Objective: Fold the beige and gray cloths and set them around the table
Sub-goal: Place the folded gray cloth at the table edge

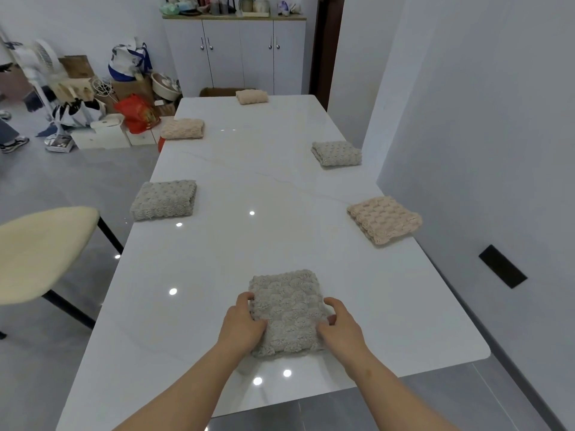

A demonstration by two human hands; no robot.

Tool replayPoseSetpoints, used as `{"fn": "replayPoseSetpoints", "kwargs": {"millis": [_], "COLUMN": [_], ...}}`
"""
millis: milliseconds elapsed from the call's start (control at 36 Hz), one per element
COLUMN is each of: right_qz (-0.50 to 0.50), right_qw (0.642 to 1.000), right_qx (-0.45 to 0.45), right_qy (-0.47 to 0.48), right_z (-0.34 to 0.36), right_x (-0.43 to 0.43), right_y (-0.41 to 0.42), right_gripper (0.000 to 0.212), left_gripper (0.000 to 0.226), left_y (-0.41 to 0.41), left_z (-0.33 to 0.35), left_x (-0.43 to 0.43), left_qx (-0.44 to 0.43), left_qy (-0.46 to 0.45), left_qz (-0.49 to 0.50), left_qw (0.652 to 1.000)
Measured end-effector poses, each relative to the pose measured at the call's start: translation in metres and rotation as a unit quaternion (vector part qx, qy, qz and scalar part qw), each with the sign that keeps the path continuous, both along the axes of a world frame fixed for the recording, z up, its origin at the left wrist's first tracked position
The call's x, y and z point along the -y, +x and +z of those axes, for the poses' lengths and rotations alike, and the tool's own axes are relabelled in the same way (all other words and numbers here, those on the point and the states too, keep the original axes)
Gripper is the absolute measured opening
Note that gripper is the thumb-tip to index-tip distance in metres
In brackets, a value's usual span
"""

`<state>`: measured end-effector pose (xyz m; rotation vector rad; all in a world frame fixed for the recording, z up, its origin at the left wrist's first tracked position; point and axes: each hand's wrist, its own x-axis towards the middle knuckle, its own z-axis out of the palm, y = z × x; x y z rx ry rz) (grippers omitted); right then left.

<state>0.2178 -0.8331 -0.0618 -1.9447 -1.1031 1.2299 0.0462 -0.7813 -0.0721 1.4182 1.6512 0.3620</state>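
1. At lower centre of the frame, a folded gray cloth (287,309) lies flat on the worktop (264,244).
2. Left grip (244,321) and right grip (340,328) curl their fingers round its two side edges.

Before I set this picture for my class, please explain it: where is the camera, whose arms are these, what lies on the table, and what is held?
There is no machine here: one camera sits on a person's head, looking forward and down, so the bare arms at the bottom are the wearer's own. The left hand and right hand grip the sides of the near gray cloth, folded and lying on the white table. Five more folded cloths lie apart along the edges: the left gray cloth, left beige cloth, right beige cloth, right gray cloth and far beige cloth. A cream chair stands on the left.
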Motion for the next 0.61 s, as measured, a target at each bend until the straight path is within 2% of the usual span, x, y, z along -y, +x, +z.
{"fn": "replayPoseSetpoints", "kwargs": {"millis": [611], "right_qz": [-0.042], "right_qw": [0.997], "right_qx": [-0.031], "right_qy": [0.052], "right_z": [-0.007], "right_x": [-0.022], "right_y": [-0.004], "right_gripper": [0.041], "left_gripper": [0.049], "left_y": [0.003], "left_z": [0.003], "left_x": [-0.009], "left_qx": [0.02], "left_qy": [0.041], "left_qz": [0.043], "left_qw": [0.998]}}
